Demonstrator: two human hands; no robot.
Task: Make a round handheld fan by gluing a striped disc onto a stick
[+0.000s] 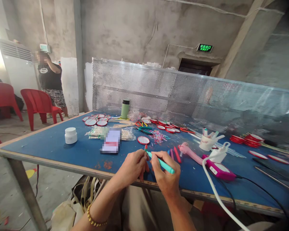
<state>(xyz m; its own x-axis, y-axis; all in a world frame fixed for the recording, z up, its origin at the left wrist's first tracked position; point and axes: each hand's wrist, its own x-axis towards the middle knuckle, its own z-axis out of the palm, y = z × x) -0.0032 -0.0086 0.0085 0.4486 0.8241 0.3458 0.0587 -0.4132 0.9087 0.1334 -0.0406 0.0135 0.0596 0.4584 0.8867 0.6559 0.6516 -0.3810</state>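
My right hand (167, 173) is closed around a teal marker pen (168, 167), its tip pointing left toward my left hand. My left hand (133, 165) pinches a small thin piece with a red end (146, 147); most of it is hidden by the fingers. The pen tip meets or nearly meets this piece, just above the table's front edge. Beyond my hands lies a round red-rimmed disc (143, 140). Blue, purple and red markers (177, 154) lie right of my right hand.
On the blue table (84, 160) are a phone (111, 141), a white jar (70, 135), a green bottle (125, 109), pliers (144, 131), a pink tool (191, 153), a magenta box (219, 169) and a white cup (207, 142). A white cable hangs at right. A person (50, 77) stands far left.
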